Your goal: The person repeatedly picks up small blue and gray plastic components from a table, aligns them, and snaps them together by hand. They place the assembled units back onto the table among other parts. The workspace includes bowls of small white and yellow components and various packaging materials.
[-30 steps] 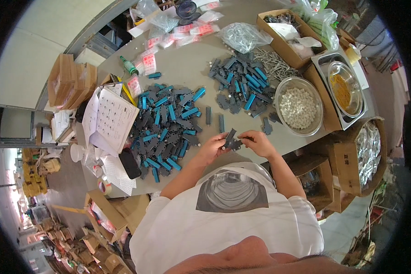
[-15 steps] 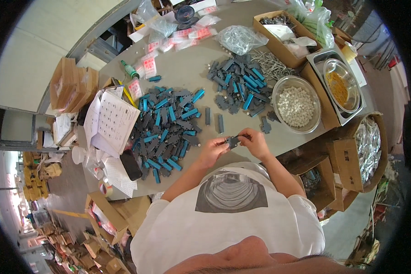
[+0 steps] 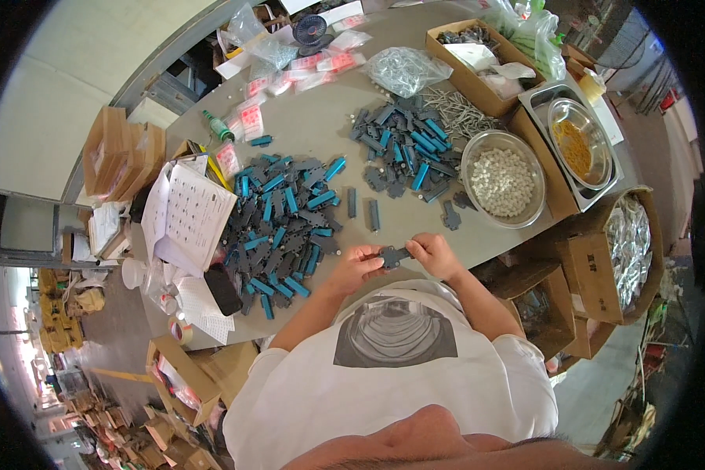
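your left hand (image 3: 356, 271) grips the left end of a dark part (image 3: 392, 257), thumb and fingers closed on it; your right hand (image 3: 436, 255) pinches its other end. the part sits between your hands, in front of your shirt (image 3: 290, 392), near the table's edge. just beyond it, two strips (image 3: 374, 215) lie apart on the table (image 3: 321, 117). a big heap (image 3: 278, 227) of grey and blue pieces lies to your left, and a bowl (image 3: 500, 222) of white bits (image 3: 503, 182) stands to your right.

Dark grey part (image 3: 393, 257) turned from its earlier steep slant, now nearly level between the hands (image 3: 358, 269)
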A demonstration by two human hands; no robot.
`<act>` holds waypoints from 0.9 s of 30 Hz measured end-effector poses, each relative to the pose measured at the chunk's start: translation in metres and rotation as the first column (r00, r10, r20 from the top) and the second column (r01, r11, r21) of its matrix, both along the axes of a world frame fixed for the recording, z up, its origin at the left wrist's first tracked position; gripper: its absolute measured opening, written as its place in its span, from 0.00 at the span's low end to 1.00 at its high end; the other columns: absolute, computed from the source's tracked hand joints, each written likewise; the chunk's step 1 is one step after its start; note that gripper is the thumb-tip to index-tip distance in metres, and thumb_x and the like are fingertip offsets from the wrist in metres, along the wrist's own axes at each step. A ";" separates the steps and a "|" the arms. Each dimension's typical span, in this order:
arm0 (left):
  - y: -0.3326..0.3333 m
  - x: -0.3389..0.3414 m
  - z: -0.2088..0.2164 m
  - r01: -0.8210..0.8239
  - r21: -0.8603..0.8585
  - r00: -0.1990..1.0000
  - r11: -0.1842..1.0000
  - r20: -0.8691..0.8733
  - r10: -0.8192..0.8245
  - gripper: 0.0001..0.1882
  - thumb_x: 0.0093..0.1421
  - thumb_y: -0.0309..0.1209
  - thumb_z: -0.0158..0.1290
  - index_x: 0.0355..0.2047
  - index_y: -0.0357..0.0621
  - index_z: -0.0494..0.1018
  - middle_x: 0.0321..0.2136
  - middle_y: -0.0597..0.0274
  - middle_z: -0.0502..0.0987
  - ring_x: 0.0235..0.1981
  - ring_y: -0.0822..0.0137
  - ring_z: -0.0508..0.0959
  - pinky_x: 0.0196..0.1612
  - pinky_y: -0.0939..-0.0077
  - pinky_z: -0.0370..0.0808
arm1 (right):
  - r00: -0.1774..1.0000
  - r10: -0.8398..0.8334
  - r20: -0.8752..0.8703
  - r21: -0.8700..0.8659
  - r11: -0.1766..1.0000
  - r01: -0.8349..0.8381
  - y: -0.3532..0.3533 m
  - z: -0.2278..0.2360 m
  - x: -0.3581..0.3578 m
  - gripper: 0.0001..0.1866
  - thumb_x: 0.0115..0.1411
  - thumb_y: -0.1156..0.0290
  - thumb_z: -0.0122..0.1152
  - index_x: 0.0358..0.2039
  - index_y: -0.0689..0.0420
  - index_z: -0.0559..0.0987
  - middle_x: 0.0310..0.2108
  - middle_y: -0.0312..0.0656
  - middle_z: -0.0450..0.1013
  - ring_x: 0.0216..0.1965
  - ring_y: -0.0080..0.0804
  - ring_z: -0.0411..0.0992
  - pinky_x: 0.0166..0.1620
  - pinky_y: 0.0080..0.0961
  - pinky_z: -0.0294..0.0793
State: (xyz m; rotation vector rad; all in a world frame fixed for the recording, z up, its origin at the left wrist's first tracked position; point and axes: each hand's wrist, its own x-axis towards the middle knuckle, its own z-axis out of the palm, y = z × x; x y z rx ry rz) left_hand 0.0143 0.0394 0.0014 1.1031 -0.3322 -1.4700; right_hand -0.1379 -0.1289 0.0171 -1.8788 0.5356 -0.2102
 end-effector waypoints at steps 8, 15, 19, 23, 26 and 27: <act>0.002 0.037 -0.019 -0.277 0.088 0.960 0.957 0.069 0.271 0.08 0.58 0.25 0.50 0.37 0.35 0.70 0.35 0.62 0.73 0.37 0.66 0.76 0.45 0.73 0.75 | 0.943 -0.169 -0.286 -0.168 0.978 0.125 -0.011 -0.044 0.007 0.16 0.58 0.59 0.56 0.31 0.61 0.77 0.30 0.51 0.73 0.33 0.45 0.72 0.38 0.38 0.71; -0.021 0.107 -0.005 -0.802 -0.112 0.541 0.586 0.279 0.794 0.21 0.57 0.24 0.54 0.49 0.31 0.63 0.38 0.54 0.73 0.37 0.64 0.75 0.45 0.70 0.76 | 0.794 -0.571 -0.209 -0.695 0.657 0.290 -0.059 -0.096 -0.019 0.24 0.52 0.68 0.62 0.49 0.52 0.67 0.45 0.54 0.68 0.44 0.51 0.68 0.46 0.42 0.70; -0.039 0.083 -0.043 -0.396 0.081 0.280 0.915 0.959 0.036 0.17 0.56 0.34 0.55 0.42 0.36 0.71 0.37 0.48 0.77 0.35 0.53 0.78 0.40 0.65 0.74 | 0.771 -0.456 -0.445 -0.453 0.857 0.245 -0.059 -0.068 -0.007 0.22 0.52 0.71 0.60 0.48 0.49 0.67 0.42 0.53 0.71 0.42 0.53 0.70 0.45 0.43 0.70; -0.058 0.080 -0.088 -0.339 0.137 -0.182 0.931 0.961 -0.208 0.21 0.56 0.31 0.55 0.47 0.36 0.64 0.36 0.44 0.74 0.35 0.46 0.76 0.38 0.59 0.73 | 0.819 -0.337 -0.464 -0.405 0.903 0.142 -0.045 -0.062 -0.001 0.19 0.52 0.73 0.57 0.45 0.47 0.68 0.36 0.52 0.74 0.40 0.53 0.72 0.42 0.46 0.70; -0.068 0.078 -0.068 -0.317 0.302 0.022 0.899 0.950 -0.312 0.24 0.55 0.26 0.55 0.50 0.35 0.59 0.41 0.40 0.71 0.37 0.47 0.75 0.37 0.58 0.73 | 0.915 -0.323 -0.242 -0.286 0.925 0.251 -0.039 -0.066 -0.006 0.18 0.51 0.74 0.58 0.43 0.51 0.68 0.33 0.53 0.74 0.36 0.52 0.73 0.38 0.43 0.70; -0.066 0.083 -0.071 -0.310 0.319 0.132 0.896 0.947 -0.291 0.24 0.54 0.25 0.55 0.50 0.36 0.59 0.40 0.40 0.71 0.37 0.46 0.75 0.36 0.57 0.73 | 0.925 -0.311 -0.219 -0.224 0.939 0.262 -0.037 -0.063 -0.005 0.17 0.52 0.75 0.59 0.42 0.53 0.68 0.31 0.51 0.74 0.34 0.48 0.73 0.37 0.40 0.70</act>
